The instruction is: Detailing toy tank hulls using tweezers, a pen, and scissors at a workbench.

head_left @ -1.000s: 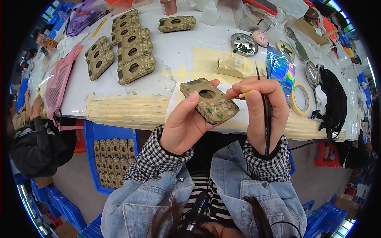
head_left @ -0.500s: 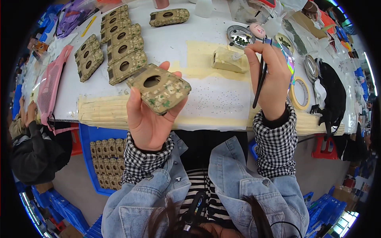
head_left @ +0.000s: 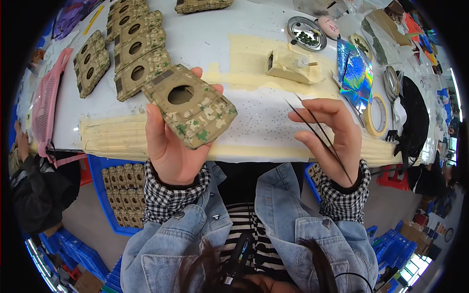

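My left hand point(head_left: 173, 154) is closed around a camouflage toy tank hull point(head_left: 207, 113) with a round hole in its top, held tilted above the table's front edge. To the right, my right hand point(head_left: 337, 129) holds thin dark tweezers point(head_left: 319, 139); their two tips stand apart and point up and left, with nothing visible between them. Below the tips lies a white sheet point(head_left: 259, 122) scattered with tiny dark specks. Beyond it a tan, tape-covered block point(head_left: 290, 66) rests on masking tape. A round metal dish point(head_left: 320, 43) with small dark green pieces stands behind the block.
More camouflage hulls point(head_left: 137, 49) stand in rows at the left, beside a pink mesh bag point(head_left: 49, 97). At the right lie a shiny holographic pouch point(head_left: 356, 78), a masking tape roll point(head_left: 376, 115) and a black bag point(head_left: 414, 110). A blue tray point(head_left: 108, 195) of hulls sits below the table.
My right hand has come down and nearer from beside the dish, turning the tweezers so their spread tips point away from me. The hull stays in my left hand, and the view has shifted.
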`<action>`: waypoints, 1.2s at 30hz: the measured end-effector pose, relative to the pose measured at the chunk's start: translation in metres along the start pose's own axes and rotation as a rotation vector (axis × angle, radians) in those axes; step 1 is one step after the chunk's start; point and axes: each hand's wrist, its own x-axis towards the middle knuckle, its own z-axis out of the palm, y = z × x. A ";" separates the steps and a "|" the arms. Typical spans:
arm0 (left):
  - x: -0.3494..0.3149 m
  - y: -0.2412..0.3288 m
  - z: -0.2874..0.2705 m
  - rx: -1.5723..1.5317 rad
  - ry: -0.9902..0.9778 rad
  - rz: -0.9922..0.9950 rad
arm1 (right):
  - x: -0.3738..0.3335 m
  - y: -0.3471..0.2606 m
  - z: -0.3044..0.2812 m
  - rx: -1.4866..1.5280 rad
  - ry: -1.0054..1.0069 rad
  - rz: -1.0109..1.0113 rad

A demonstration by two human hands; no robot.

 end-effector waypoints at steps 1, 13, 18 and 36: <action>0.000 0.000 0.001 0.029 0.014 0.011 | 0.001 0.002 0.000 0.047 -0.011 0.042; -0.001 -0.003 0.001 0.039 0.048 0.002 | 0.019 0.020 0.008 0.108 -0.093 0.025; -0.001 -0.003 0.002 0.046 0.039 -0.007 | 0.022 0.021 0.011 0.063 -0.108 -0.006; -0.001 -0.004 0.004 0.090 0.061 0.014 | 0.023 0.022 0.012 0.015 -0.118 -0.030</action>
